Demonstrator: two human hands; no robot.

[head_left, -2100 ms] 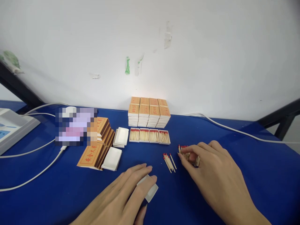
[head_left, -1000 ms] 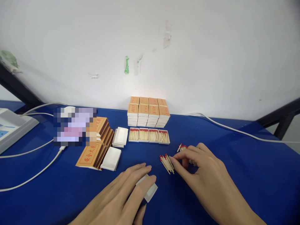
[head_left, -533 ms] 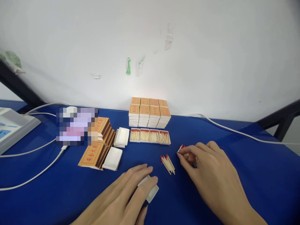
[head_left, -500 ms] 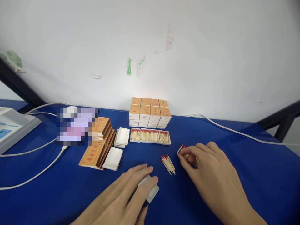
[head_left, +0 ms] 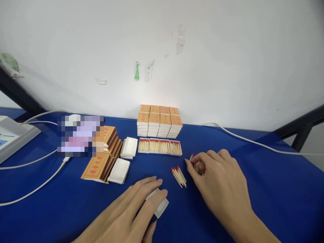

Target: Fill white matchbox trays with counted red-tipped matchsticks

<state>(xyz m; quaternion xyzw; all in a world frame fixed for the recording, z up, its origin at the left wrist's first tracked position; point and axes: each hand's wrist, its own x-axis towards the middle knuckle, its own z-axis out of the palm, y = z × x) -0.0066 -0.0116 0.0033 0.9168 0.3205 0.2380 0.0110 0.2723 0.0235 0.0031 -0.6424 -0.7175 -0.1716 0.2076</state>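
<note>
While the left hand curls over a white tray at near centre, grip unclear, head view shows the right hand pinching one match above the table, right of a small bundle. Match likely featherlight, stiff, snappable: hold mid-stick. Tray probably thin card, crushable: hold side walls lightly.

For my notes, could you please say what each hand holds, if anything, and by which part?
The right hand seems to pinch a match below its head. The left hand lies across a white matchbox tray, its grip unclear.
</note>
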